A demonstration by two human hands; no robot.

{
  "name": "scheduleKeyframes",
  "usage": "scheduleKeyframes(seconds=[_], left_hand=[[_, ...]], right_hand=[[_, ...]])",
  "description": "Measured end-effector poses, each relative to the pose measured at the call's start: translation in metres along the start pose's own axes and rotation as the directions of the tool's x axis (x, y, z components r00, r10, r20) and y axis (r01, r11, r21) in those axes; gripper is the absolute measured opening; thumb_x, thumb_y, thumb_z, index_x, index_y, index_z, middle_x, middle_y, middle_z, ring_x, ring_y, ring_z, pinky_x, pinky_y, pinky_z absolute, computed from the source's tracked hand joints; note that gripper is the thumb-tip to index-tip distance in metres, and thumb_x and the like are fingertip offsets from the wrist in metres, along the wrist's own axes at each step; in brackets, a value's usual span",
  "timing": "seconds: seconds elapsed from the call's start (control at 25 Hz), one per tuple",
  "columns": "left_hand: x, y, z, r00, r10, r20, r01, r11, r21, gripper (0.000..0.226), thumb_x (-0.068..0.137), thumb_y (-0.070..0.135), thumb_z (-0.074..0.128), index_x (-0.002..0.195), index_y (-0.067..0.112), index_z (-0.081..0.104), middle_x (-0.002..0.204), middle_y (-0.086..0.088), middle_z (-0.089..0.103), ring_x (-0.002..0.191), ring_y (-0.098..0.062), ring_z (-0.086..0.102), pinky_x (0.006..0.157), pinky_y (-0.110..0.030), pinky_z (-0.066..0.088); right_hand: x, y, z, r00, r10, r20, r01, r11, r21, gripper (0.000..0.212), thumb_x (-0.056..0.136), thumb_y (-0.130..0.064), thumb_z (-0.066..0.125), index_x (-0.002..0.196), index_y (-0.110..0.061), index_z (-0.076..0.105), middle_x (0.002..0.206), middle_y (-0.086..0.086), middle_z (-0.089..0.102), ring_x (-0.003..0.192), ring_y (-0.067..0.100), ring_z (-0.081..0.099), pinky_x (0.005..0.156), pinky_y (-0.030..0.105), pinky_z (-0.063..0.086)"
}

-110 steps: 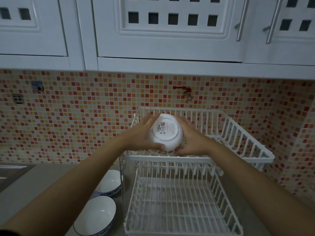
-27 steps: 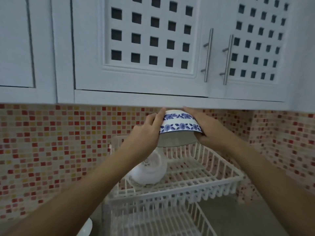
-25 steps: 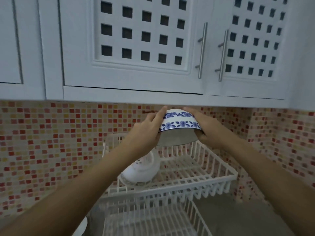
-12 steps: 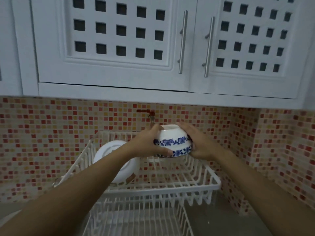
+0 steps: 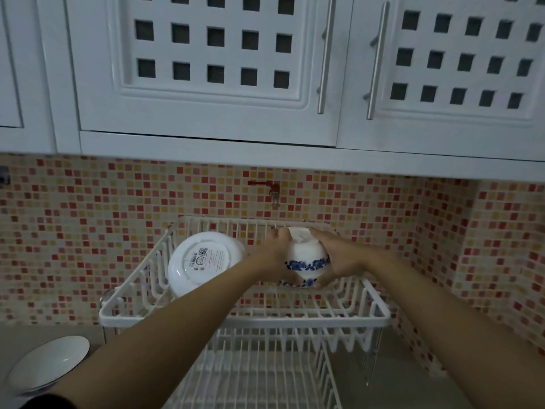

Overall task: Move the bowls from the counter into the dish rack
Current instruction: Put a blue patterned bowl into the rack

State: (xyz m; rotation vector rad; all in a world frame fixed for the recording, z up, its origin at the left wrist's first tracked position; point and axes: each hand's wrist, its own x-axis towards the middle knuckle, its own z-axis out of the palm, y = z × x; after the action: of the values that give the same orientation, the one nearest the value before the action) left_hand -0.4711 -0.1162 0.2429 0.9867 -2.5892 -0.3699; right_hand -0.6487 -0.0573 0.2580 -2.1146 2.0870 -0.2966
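Observation:
A white bowl with a blue flower band point(image 5: 306, 256) is held upside down, its rim low over the top tier of the white wire dish rack point(image 5: 380, 315). My left hand point(image 5: 272, 255) grips its left side and my right hand point(image 5: 339, 256) grips its right side. A second white bowl point(image 5: 203, 259) leans on edge in the left part of the same tier, its labelled base facing me. Another white bowl with a dark rim point(image 5: 48, 363) sits on the counter at the lower left, partly behind my left arm.
The rack's lower tier point(image 5: 265, 376) holds nothing I can see. White cabinets with bar handles point(image 5: 323, 54) hang low overhead. A red tap point(image 5: 269, 187) sticks out of the mosaic wall behind the rack. The tiled side wall closes in on the right.
Both hands have brought the blue-banded bowl down from near the cabinet underside into the top tier, right of the leaning bowl. The view has tilted down, and a counter bowl shows again.

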Motion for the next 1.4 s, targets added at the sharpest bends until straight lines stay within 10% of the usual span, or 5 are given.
scheduleKeyframes(seconds=[0.88,1.08,1.24,1.4], left_hand=[[-0.010,0.014,0.000,0.949,-0.201,0.245,0.141,0.960,0.240,0.087,0.081,0.023,0.069,0.145,0.007,0.014,0.155,-0.019,0.010,0.127,-0.036,0.045,0.099,-0.039,0.049],[-0.034,0.001,-0.054,0.993,-0.118,0.025,0.115,0.990,0.081,0.043,0.094,0.005,0.041,0.137,0.003,0.037,0.116,-0.013,0.058,0.104,-0.028,0.056,0.078,-0.030,0.044],[-0.070,-0.055,-0.109,0.973,-0.156,-0.168,0.158,0.987,0.000,0.035,0.098,0.012,0.037,0.129,0.000,0.046,0.102,-0.010,0.061,0.092,-0.023,0.054,0.079,-0.029,0.049],[-0.118,-0.136,-0.156,0.945,-0.248,-0.214,0.267,0.962,0.063,0.038,0.100,0.018,0.033,0.131,-0.001,0.047,0.132,-0.021,0.053,0.107,-0.028,0.054,0.097,-0.038,0.043]], right_hand=[[-0.002,-0.019,0.008,0.991,0.090,0.102,-0.058,0.958,-0.281,0.118,0.067,-0.040,0.082,0.150,-0.016,0.001,0.159,0.003,0.013,0.143,0.024,0.023,0.115,0.041,0.030],[-0.001,-0.053,-0.010,0.998,0.060,-0.036,-0.067,0.959,-0.276,0.083,0.091,-0.016,0.052,0.151,-0.015,-0.006,0.161,0.003,-0.007,0.148,0.019,0.005,0.120,0.035,0.018],[0.011,-0.139,-0.013,0.954,-0.064,-0.294,-0.005,0.974,-0.227,0.062,0.101,-0.039,0.025,0.151,-0.010,0.003,0.161,0.007,0.001,0.148,0.018,0.006,0.119,0.032,0.009],[0.039,-0.249,0.014,0.926,-0.149,-0.348,0.075,0.973,-0.217,0.066,0.099,-0.047,0.024,0.151,-0.009,0.008,0.160,0.007,0.008,0.147,0.022,0.011,0.117,0.038,0.015]])
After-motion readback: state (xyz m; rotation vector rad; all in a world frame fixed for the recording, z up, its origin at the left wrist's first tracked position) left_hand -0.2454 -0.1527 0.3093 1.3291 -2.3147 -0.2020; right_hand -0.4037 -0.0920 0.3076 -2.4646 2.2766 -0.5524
